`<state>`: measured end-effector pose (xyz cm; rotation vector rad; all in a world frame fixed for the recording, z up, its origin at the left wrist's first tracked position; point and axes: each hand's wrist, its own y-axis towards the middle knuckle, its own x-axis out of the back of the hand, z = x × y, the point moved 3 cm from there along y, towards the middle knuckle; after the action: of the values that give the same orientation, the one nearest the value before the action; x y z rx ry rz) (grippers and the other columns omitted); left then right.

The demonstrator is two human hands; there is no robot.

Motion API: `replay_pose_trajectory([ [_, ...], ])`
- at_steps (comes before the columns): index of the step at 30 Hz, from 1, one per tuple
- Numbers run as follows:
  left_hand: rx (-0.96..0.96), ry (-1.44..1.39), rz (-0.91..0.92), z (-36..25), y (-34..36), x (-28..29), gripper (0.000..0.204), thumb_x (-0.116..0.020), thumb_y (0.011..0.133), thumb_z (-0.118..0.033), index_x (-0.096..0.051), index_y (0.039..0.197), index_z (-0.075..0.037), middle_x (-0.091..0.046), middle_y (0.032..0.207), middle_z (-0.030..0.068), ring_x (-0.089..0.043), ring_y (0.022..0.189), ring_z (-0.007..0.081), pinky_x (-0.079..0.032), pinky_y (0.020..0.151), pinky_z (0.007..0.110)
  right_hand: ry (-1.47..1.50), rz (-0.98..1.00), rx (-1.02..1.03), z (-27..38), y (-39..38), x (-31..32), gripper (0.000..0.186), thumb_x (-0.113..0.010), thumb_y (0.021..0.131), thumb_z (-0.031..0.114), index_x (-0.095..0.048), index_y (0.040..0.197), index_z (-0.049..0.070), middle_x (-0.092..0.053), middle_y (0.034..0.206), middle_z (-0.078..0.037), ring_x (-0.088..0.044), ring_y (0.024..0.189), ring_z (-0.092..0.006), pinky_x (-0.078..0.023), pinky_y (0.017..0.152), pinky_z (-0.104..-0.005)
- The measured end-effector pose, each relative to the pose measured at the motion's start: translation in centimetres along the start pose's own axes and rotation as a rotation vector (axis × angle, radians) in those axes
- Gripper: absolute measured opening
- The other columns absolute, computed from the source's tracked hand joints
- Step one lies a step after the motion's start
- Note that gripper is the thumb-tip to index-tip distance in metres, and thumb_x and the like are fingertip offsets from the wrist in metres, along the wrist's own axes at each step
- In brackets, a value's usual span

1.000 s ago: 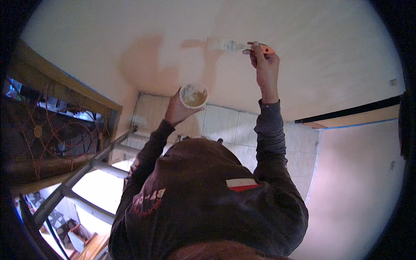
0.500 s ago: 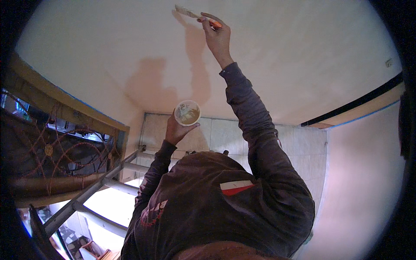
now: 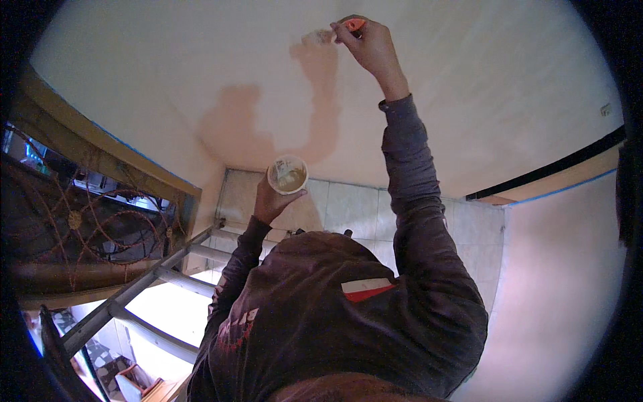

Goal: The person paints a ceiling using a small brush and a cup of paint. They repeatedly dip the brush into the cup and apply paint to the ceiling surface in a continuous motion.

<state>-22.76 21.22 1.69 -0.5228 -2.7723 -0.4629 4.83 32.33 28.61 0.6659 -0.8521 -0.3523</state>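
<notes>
My right hand [image 3: 372, 48] is raised high against the pale wall [image 3: 201, 60], closed round the orange handle of a paintbrush [image 3: 319, 37]. The bristles point left and lie at the wall's surface; whether they press on it is hard to tell. Lower down, in front of my chest, my left hand [image 3: 270, 204] grips a white paint cup [image 3: 289, 175] from its left and underside. Cream-coloured paint sits inside the cup, with smears up its inner wall. The shadow of my arm and brush falls on the wall to the left.
A metal ladder [image 3: 144, 278] slants along my left side. Beyond it is an opening with a wrought-iron grille [image 3: 87, 221] in a wooden frame. Light tiles [image 3: 348, 204] lie below the wall. A black strip [image 3: 549, 167] and a small wall fitting [image 3: 605, 109] are at the right.
My right hand has moved right and slightly down with the paintbrush, and its forearm has swung right. My left hand and the paint cup have hardly shifted.
</notes>
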Motion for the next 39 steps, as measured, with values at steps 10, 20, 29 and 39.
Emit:
replay_pose_trajectory([
  [10,0.032,0.040,-0.003,0.6,0.9,-0.5,0.082,-0.093,0.065,-0.028,-0.053,0.131,-0.001,-0.065,0.125,0.0158,-0.063,0.116,0.0283,-0.049,0.100,0.040,0.439,0.430,-0.110,2.9,-10.5,-0.7,0.032,-0.062,0.098,0.032,-0.069,0.091,0.002,-0.067,0.070,-0.008,-0.066,0.066,-0.0136,-0.051,0.061,-0.0319],
  [20,-0.050,-0.017,0.099,-2.4,2.7,-0.8,0.080,-0.093,0.064,-0.029,-0.053,0.127,-0.002,-0.066,0.118,0.0156,-0.066,0.109,0.0275,-0.052,0.093,0.039,0.178,0.697,-0.035,4.0,-17.1,-6.2,0.024,-0.068,0.093,0.026,-0.069,0.098,0.003,-0.069,0.079,-0.016,-0.066,0.070,-0.0291,-0.052,0.068,-0.0375],
  [29,-0.053,0.036,0.172,-4.6,3.9,-1.7,0.081,-0.093,0.063,-0.030,-0.053,0.128,-0.004,-0.066,0.119,0.0142,-0.066,0.108,0.0265,-0.053,0.093,0.038,0.016,0.759,-0.092,4.5,-17.9,-5.6,0.031,-0.066,0.091,0.035,-0.072,0.098,0.005,-0.070,0.089,-0.019,-0.067,0.083,-0.0391,-0.052,0.077,-0.0471],
  [39,-0.032,0.101,0.133,-3.8,3.8,-2.1,0.083,-0.093,0.063,-0.028,-0.052,0.130,-0.002,-0.065,0.122,0.0168,-0.064,0.113,0.0295,-0.052,0.095,0.039,0.068,0.452,-0.110,4.6,-17.9,-2.7,0.031,-0.062,0.095,0.034,-0.071,0.093,0.005,-0.068,0.076,-0.017,-0.068,0.071,-0.0318,-0.052,0.066,-0.0409],
])
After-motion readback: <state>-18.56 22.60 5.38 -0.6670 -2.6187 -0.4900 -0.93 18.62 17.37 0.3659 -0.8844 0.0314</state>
